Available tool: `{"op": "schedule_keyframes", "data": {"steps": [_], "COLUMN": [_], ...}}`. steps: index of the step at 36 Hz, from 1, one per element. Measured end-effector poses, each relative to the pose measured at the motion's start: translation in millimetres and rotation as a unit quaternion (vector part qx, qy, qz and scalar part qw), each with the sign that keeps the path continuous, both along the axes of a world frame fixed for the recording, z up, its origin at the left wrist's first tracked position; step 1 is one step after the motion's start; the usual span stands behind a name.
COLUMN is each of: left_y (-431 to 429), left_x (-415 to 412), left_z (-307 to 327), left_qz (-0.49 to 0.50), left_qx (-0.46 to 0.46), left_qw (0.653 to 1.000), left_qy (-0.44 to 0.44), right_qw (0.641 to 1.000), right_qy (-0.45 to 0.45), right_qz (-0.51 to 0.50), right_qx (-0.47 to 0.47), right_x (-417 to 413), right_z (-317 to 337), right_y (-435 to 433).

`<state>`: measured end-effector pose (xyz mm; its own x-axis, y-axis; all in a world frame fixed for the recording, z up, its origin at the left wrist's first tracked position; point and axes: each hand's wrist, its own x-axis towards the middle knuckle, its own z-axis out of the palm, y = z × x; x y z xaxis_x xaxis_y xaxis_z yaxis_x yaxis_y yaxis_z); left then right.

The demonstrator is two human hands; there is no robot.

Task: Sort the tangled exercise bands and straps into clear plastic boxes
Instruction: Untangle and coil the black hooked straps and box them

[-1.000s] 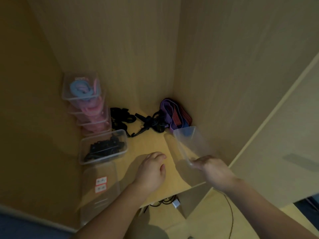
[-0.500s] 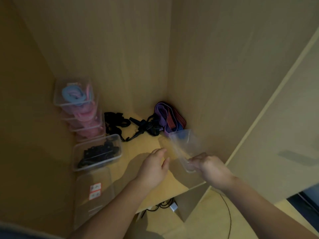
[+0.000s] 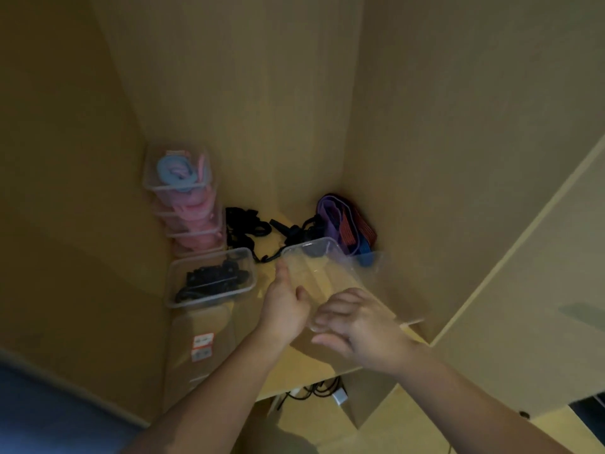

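An empty clear plastic box (image 3: 330, 273) is held tilted above the wooden shelf (image 3: 314, 362). My right hand (image 3: 357, 326) grips its near end and my left hand (image 3: 284, 306) touches its left side. Behind it lie tangled black straps (image 3: 258, 227) and a purple, red and blue band bundle (image 3: 347, 224) in the back right corner. A clear box of black straps (image 3: 211, 278) sits to the left. Stacked clear boxes of pink and blue bands (image 3: 185, 198) stand in the back left corner.
A clear lid with stickers (image 3: 203, 348) lies at the shelf's front left. Wooden cabinet walls close in on the left, back and right. A cabinet door (image 3: 523, 290) stands open on the right. Cables and a white plug (image 3: 327, 388) lie below the shelf.
My right hand has brought the empty box leftward toward the shelf's middle. My left hand has risen from the shelf to meet its side.
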<state>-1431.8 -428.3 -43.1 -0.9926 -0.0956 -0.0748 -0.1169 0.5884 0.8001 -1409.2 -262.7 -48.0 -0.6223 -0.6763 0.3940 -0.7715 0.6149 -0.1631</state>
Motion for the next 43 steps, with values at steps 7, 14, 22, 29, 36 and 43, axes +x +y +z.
{"op": "schedule_keyframes", "data": {"steps": [7,14,22,29,36,43], "left_y": [-30,-45,-57,-67,-72,-73], "left_x": [23,39,36,22,0,-16], "left_z": [5,-17,-21,-19,-13,-5], "left_qz": [0.018,-0.020,-0.033,-0.021,0.006,0.015], "left_qx": [-0.096,-0.139,-0.150,-0.117,-0.098,-0.123], "left_qw": [0.995,0.987,0.988,0.992,0.991,0.986], "left_qy": [-0.033,-0.082,-0.031,0.040,0.091,0.107], "right_qw": [0.968,0.943,0.954,0.968,0.966,0.947], "right_qy": [-0.152,-0.231,-0.204,-0.163,-0.204,-0.197], "right_qz": [-0.195,-0.175,-0.170,-0.177,-0.154,-0.133], "right_qx": [0.030,0.163,0.139,0.073,0.049,0.216], "right_x": [-20,-21,-21,-54,-131,-199], "right_z": [-2,-30,-20,2,24,13], "right_y": [-12,-31,-30,-32,-47,-66]}}
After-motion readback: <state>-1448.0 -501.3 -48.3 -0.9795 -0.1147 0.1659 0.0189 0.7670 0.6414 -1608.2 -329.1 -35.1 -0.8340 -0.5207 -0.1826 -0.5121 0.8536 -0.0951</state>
